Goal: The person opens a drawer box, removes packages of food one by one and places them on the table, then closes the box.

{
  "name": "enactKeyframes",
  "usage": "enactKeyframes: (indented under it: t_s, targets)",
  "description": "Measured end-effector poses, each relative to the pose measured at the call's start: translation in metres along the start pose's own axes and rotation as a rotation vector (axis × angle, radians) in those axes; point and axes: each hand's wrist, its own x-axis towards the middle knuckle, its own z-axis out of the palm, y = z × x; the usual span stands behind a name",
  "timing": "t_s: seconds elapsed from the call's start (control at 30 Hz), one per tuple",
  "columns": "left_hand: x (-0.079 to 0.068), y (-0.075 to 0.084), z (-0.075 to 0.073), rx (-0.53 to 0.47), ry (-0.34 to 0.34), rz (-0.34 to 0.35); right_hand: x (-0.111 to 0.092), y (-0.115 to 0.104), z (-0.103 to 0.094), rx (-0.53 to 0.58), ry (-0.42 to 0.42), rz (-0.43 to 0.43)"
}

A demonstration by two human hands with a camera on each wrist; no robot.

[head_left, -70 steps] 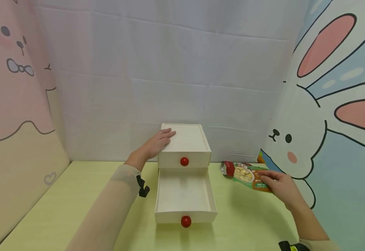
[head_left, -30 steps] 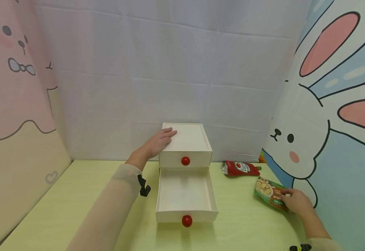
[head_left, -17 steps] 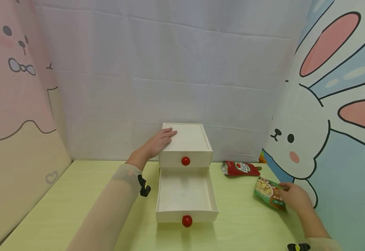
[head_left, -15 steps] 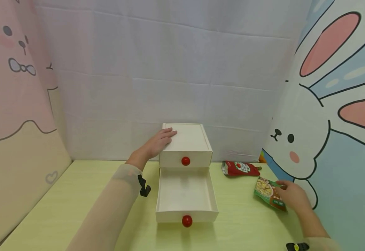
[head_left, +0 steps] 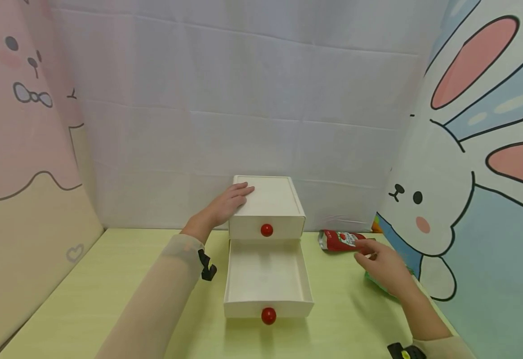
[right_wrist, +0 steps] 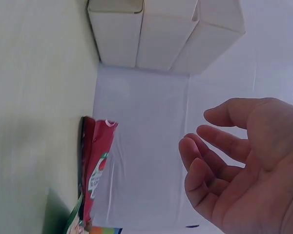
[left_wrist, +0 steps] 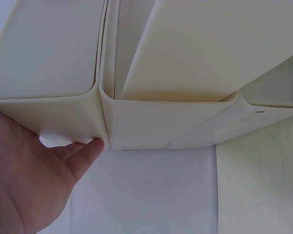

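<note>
A small white two-drawer box (head_left: 272,197) stands against the back cloth, with red round knobs. Its lower drawer (head_left: 261,279) is pulled out, bare inside. My left hand (head_left: 222,207) rests on the box's top left edge with straight fingers; in the left wrist view the thumb (left_wrist: 85,158) lies along its side. My right hand (head_left: 385,267) hangs in the air, fingers loosely curled around nothing. Beneath it a green food packet (head_left: 373,281) lies mostly hidden. Just past its fingertips is a red ketchup pouch (head_left: 339,240), also seen lying near the cloth in the right wrist view.
The pale yellow-green table (head_left: 144,279) reaches back to a white cloth (head_left: 243,99). A cartoon rabbit panel (head_left: 427,199) borders the right side, close to the right forearm. A pink and cream panel (head_left: 23,224) borders the left.
The right hand set the green packet down on the table at the right, let go, and moved left and up toward the ketchup pouch. The left hand stayed on the box.
</note>
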Motion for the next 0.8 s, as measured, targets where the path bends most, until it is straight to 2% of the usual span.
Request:
enactKeyframes:
  t_s: [0.4,0.6,0.8]
  targets:
    - [-0.001,0.004,-0.002,0.009,-0.005,0.0,-0.021,-0.073,0.023,0.101,-0.075,-0.125]
    - [0.0,0.002,-0.001,-0.003,-0.014,-0.015,-0.033,-0.097,0.033,0.131,-0.147,-0.205]
    - [-0.002,0.003,-0.001,-0.015,-0.02,-0.027,-0.046,-0.114,0.043,0.157,-0.26,-0.297]
